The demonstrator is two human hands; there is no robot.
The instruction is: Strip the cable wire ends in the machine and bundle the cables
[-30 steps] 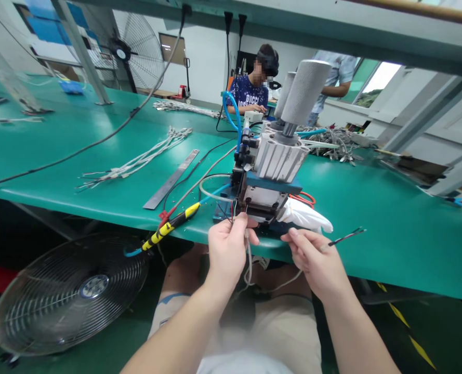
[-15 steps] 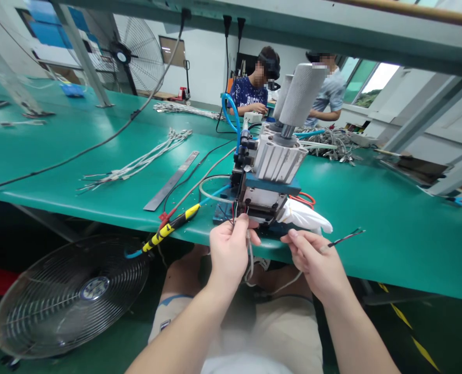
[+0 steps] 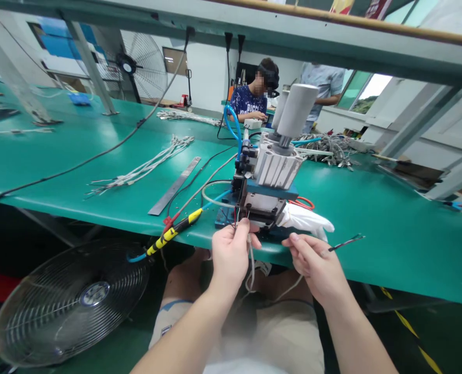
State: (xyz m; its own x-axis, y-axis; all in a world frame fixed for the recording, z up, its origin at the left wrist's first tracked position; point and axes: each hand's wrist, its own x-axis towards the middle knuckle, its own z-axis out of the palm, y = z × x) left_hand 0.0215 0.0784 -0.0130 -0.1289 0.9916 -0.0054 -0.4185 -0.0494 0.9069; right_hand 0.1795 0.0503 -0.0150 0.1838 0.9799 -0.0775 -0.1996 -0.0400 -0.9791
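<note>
My left hand (image 3: 231, 254) is closed, pinching one end of a grey cable (image 3: 251, 265) and holding its red and black wire tips up to the front of a small pneumatic machine (image 3: 267, 179) at the bench edge. My right hand (image 3: 315, 262) is closed on the cable's other end, whose thin wires (image 3: 345, 242) stick out to the right. The cable loops down between my hands over my lap. A white glove (image 3: 306, 221) lies beside the machine, just above my right hand.
The green bench (image 3: 390, 228) carries a steel ruler (image 3: 175, 185), a bundle of white cables (image 3: 145, 166), black cords and a yellow-black tool (image 3: 172, 234). A floor fan (image 3: 70, 298) stands at lower left. Two people are at the far bench (image 3: 254, 93).
The view has shifted slightly down and right. Both hands keep their grip on the cable ends at the machine; the standing person behind has shifted.
</note>
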